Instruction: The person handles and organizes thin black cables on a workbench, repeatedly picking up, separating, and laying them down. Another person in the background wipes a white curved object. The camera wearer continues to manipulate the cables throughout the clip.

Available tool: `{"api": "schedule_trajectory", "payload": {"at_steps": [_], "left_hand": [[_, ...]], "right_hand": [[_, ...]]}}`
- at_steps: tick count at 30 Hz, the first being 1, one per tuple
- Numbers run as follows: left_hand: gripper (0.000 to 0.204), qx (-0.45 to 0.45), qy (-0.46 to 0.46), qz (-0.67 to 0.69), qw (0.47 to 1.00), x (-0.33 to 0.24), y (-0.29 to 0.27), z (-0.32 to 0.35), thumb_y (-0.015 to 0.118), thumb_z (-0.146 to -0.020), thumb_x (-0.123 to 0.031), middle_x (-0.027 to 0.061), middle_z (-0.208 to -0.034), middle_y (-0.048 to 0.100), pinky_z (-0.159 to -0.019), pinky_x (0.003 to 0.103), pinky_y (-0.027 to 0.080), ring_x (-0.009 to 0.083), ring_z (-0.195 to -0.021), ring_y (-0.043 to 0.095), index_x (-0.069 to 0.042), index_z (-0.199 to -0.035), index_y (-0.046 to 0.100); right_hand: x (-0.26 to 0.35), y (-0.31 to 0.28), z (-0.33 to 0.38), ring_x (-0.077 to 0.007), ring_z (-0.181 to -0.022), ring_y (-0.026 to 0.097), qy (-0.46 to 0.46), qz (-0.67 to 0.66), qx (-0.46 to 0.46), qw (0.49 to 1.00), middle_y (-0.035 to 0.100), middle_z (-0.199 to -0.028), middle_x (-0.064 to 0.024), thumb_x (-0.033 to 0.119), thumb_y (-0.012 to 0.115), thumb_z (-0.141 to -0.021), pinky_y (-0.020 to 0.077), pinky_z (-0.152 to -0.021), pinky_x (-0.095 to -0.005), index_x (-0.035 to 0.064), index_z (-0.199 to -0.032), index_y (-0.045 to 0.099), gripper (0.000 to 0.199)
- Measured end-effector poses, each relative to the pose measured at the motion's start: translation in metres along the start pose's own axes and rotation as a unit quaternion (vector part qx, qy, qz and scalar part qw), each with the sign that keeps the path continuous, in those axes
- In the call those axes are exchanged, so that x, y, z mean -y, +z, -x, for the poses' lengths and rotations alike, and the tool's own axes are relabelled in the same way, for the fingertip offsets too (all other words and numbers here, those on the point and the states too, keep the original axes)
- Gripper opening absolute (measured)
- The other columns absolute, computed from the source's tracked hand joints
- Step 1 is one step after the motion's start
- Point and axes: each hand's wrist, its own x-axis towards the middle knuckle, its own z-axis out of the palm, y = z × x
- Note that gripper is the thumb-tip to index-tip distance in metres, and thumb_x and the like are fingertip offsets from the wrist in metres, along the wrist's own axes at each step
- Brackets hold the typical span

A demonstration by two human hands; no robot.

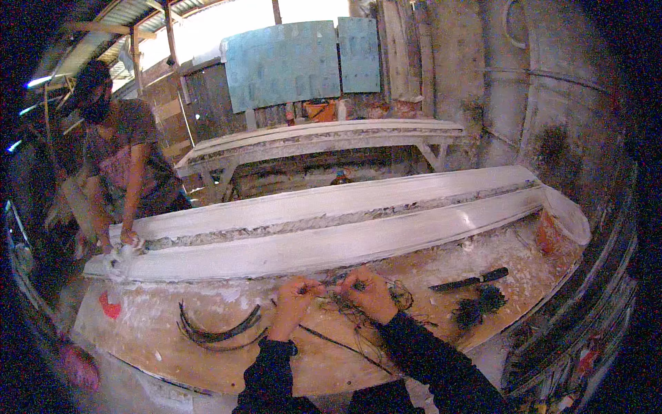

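Head view, tangled strands (358, 319): thin, dark and loosely looped, at the near side of the desk (162, 348), between and below two bare hands.
Left hand (298, 292): fingers drawn together in a pinch, seemingly on a strand end; the grain and small size make that hard to confirm.
Right hand (369, 294): fingers closed on part of the tangle, loops trailing beneath the wrist.
Snag risk: the loops could tighten into a knot if the hands pull apart quickly.
Slip risk: strands this fine could slide from the pinch, more so if dust coats the fingertips.
Thin dark rod (348, 348): slants across the desk below the hands, where loose loops might catch.
Knife (470, 279): lies to the right, near a dark bristly bundle (478, 306); a sweeping right forearm could knock either.
Curved dark strips (217, 334): left of the left forearm, limiting room there.
Long white boards (331, 238): run across beyond the hands, blocking forward movement.
Co-worker (131, 148): leans over the boards' left end, hands on it; a nudge there could jolt the boards toward the strands.
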Motion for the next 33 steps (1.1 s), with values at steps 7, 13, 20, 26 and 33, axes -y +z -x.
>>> {"api": "schedule_trajectory", "payload": {"at_steps": [7,13,20,26,33], "left_hand": [[0.01,0.184,0.084,-0.053,0.978,-0.019,0.016,0.013,0.06,-0.078,-0.014,-0.0011,-0.074,0.052,-0.056,0.024,0.04,0.0103,-0.062,0.048,-0.005,-0.081,0.062],[0.014,0.332,0.081,0.096,0.935,-0.032,0.031,0.025,0.057,-0.082,-0.02,-0.0023,-0.077,0.05,-0.049,0.02,0.034,0.0059,-0.059,0.043,-0.007,-0.081,0.054],[0.018,0.328,-0.017,0.162,0.931,-0.018,0.024,0.027,0.058,-0.082,-0.024,-0.0032,-0.076,0.05,-0.049,0.018,0.033,0.0043,-0.058,0.041,-0.01,-0.077,0.047],[0.017,0.046,0.087,0.137,0.986,-0.013,0.007,0.004,0.065,-0.076,-0.022,-0.0035,-0.071,0.049,-0.05,0.019,0.032,0.0046,-0.057,0.04,-0.007,-0.075,0.058],[0.014,-0.155,-0.056,0.014,0.986,-0.027,-0.02,0.0,0.066,-0.073,-0.015,-0.0007,-0.068,0.052,-0.054,0.02,0.035,0.0073,-0.06,0.046,-0.002,-0.07,0.062]], "right_hand": [[-0.003,-0.006,-0.005,-0.0106,-0.065,0.048,-0.03,0.099,-0.147,0.984,0.051,-0.064,-0.0012,0.005,0.063,-0.071,0.0405,-0.063,-0.0255,0.0048,-0.067,0.05,0.014],[-0.013,-0.014,-0.014,-0.0081,-0.063,0.046,-0.042,0.051,-0.163,0.984,0.049,-0.063,0.0019,0.01,0.062,-0.075,0.0387,-0.061,-0.0221,0.0055,-0.076,0.053,0.01],[-0.007,-0.014,-0.01,-0.0065,-0.066,0.049,0.012,0.031,-0.143,0.989,0.056,-0.07,0.0012,0.017,0.06,-0.079,0.0401,-0.064,-0.0202,0.0046,-0.084,0.06,0.014],[-0.016,-0.009,-0.011,-0.0089,-0.069,0.051,0.036,-0.019,-0.135,0.99,0.058,-0.074,-0.0006,0.014,0.062,-0.076,0.0411,-0.066,-0.0237,0.0045,-0.077,0.06,0.01],[-0.017,-0.01,-0.006,-0.0106,-0.074,0.05,0.11,-0.173,0.025,0.978,0.055,-0.075,-0.0004,0.013,0.062,-0.076,0.0388,-0.071,-0.0236,0.0054,-0.073,0.058,0.009]]}}
